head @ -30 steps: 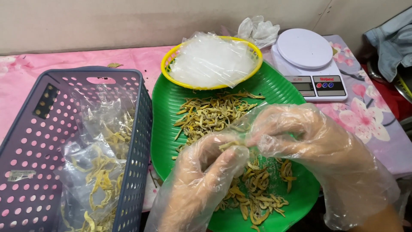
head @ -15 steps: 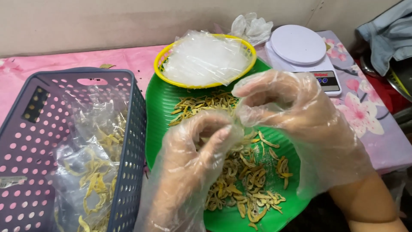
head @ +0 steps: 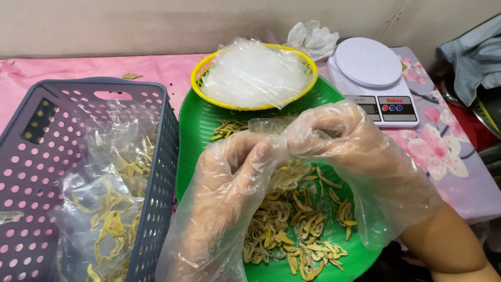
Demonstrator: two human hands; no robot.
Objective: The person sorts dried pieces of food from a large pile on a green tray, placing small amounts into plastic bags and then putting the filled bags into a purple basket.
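Left hand (head: 235, 172): in a loose clear plastic glove, over the middle of the green tray (head: 201, 125); the fingers are curled and pinch the left edge of a small clear bag (head: 271, 128).
Right hand (head: 339, 138): also gloved, just right of the left hand and almost touching it; its fingers are closed on the right edge of the same bag.
Small clear bag: held between both hands, above the tray; what is inside it I cannot tell.
Dried yellow strips (head: 292, 230): piled loose on the tray, under and near the hands.
Yellow basket (head: 201, 78): at the far edge of the tray, filled with clear bags.
Purple basket (head: 162, 156): left of the tray, holding filled bags of strips.
White scale (head: 373, 78): far right, on the flowered cloth (head: 443, 156).
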